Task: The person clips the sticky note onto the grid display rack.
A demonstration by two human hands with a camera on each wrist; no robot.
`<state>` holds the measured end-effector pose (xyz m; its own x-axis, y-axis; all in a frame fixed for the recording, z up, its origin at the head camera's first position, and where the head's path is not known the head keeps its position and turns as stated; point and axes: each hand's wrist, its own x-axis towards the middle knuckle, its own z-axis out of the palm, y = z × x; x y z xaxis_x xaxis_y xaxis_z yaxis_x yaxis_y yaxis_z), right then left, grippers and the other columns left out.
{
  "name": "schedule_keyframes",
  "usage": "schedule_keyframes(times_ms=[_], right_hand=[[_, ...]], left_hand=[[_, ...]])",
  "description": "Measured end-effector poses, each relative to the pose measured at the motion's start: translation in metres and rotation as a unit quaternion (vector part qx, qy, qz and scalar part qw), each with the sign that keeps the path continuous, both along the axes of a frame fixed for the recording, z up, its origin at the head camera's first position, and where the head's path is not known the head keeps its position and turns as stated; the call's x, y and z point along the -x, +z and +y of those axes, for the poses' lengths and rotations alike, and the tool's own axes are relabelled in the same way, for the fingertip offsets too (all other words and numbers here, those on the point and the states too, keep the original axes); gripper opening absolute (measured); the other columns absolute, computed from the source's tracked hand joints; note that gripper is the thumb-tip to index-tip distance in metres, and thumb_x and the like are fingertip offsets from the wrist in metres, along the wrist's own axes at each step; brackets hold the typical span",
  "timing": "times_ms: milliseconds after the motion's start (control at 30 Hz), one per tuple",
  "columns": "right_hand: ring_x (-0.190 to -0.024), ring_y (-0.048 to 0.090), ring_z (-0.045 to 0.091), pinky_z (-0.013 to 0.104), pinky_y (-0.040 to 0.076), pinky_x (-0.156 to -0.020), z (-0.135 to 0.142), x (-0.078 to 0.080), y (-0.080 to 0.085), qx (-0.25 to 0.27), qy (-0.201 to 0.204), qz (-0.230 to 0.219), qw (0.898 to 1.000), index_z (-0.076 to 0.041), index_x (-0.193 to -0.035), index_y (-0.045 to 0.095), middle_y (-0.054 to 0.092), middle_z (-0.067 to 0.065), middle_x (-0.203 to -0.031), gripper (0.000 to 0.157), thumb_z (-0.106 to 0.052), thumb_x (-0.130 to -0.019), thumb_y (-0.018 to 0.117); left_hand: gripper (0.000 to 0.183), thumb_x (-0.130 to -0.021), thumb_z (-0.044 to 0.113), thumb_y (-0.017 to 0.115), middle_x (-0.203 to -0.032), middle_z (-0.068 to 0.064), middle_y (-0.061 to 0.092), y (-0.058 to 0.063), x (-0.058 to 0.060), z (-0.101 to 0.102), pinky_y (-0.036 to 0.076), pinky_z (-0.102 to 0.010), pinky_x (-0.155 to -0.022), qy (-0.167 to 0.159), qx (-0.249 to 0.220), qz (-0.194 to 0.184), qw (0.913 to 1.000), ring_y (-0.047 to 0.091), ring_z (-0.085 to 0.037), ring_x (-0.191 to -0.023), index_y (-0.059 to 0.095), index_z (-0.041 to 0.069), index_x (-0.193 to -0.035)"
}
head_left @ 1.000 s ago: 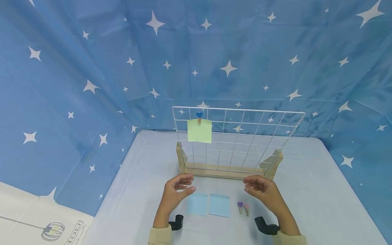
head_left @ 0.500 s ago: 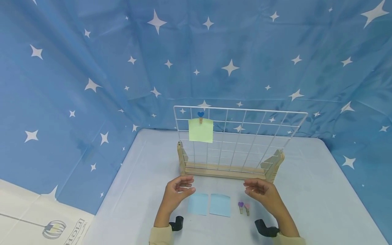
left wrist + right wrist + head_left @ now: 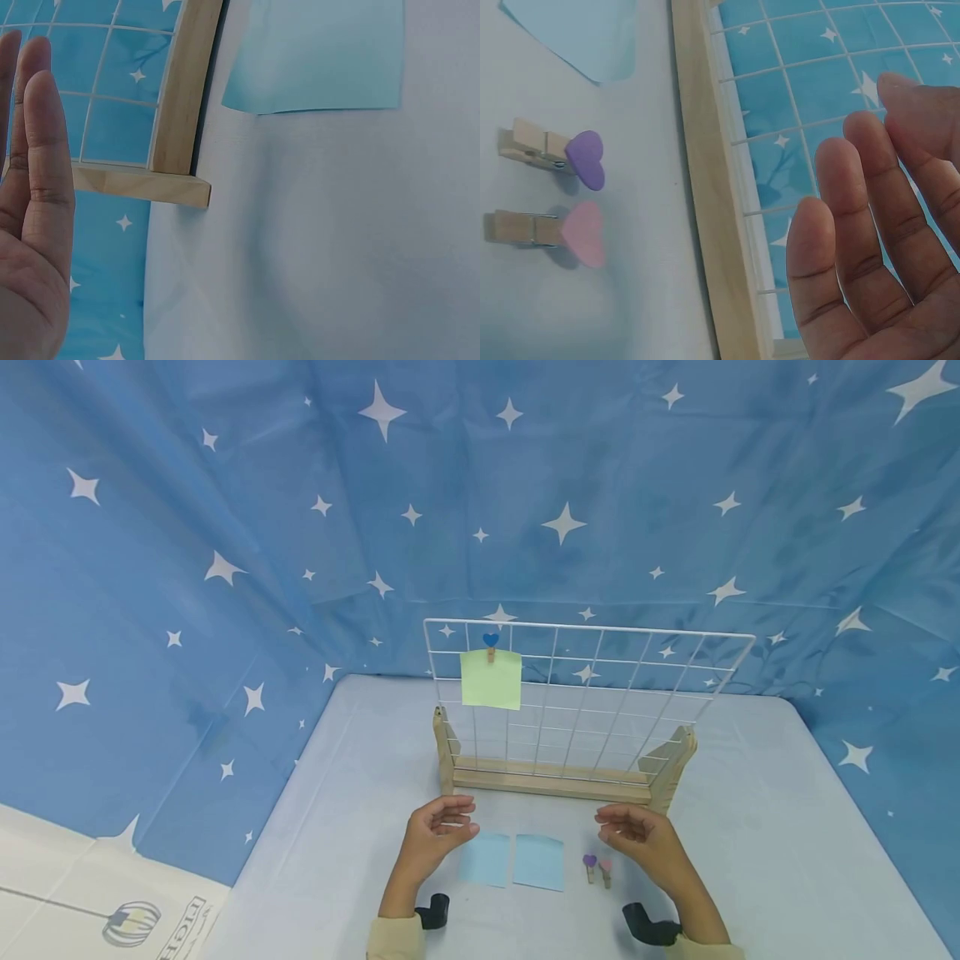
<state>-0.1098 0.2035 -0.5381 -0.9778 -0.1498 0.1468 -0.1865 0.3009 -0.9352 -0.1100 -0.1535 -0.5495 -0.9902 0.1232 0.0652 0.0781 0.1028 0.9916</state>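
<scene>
My left hand (image 3: 437, 833) hovers over the near part of the table, left of two blue paper sheets, fingers relaxed and nothing in them. Across from it, my right hand (image 3: 637, 837) is held the same way, bare of any object. Between them lie the left blue sheet (image 3: 485, 860) and the right blue sheet (image 3: 538, 862). Beside my right hand are a wooden clothespin with a purple heart (image 3: 586, 160) and one with a pink heart (image 3: 582, 233). A yellow-green paper (image 3: 491, 680) hangs on the white wire grid (image 3: 585, 697), held by a blue-heart clothespin (image 3: 491, 647).
The grid stands in a wooden base (image 3: 551, 784) behind both hands, leaning back, with a wooden side support (image 3: 671, 768) at the right. A white cloth covers the table (image 3: 757, 860). Blue star-patterned fabric (image 3: 480, 485) hangs behind it and along the sides.
Both hands have dropped very slightly in the head view while keeping their pose. The papers, clothespins and grid stay in place; the head view has shifted a little.
</scene>
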Motion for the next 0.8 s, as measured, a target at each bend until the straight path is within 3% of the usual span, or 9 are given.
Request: schedule_keyframes(times_ms=[167, 600, 800], right_hand=[[-0.091, 0.070, 0.003, 0.019, 0.058, -0.079, 0.001, 0.000, -0.003, 0.002, 0.001, -0.003, 1.000, 0.008, -0.114, 0.075, 0.079, 0.017, -0.108, 0.021, 0.007, -0.093, 0.078], [-0.091, 0.070, 0.001, 0.020, 0.058, -0.078, 0.002, -0.002, -0.010, -0.001, -0.003, -0.024, 1.000, 0.007, -0.114, 0.075, 0.079, 0.021, -0.108, 0.020, 0.007, -0.094, 0.078], [-0.092, 0.070, 0.002, 0.020, 0.058, -0.078, 0.003, -0.001, -0.014, 0.009, 0.002, -0.022, 1.000, 0.007, -0.113, 0.075, 0.080, 0.011, -0.105, 0.019, 0.007, -0.094, 0.077]], left_hand=[[0.038, -0.092, 0.007, 0.083, -0.124, -0.019, 0.075, -0.003, 0.000, 0.001, 0.058, -0.026, -0.092, 0.009, 0.002, -0.020, 0.9998, 0.070, -0.015, -0.105, 0.072, -0.004, -0.128], [0.036, -0.092, 0.007, 0.084, -0.124, -0.020, 0.075, -0.012, -0.001, 0.001, 0.058, -0.026, -0.091, 0.015, -0.003, -0.031, 0.9994, 0.070, -0.014, -0.104, 0.074, -0.004, -0.125], [0.036, -0.091, 0.008, 0.084, -0.125, -0.022, 0.074, -0.015, 0.000, 0.001, 0.058, -0.026, -0.091, 0.019, 0.002, -0.037, 0.9991, 0.070, -0.014, -0.103, 0.075, -0.001, -0.124]])
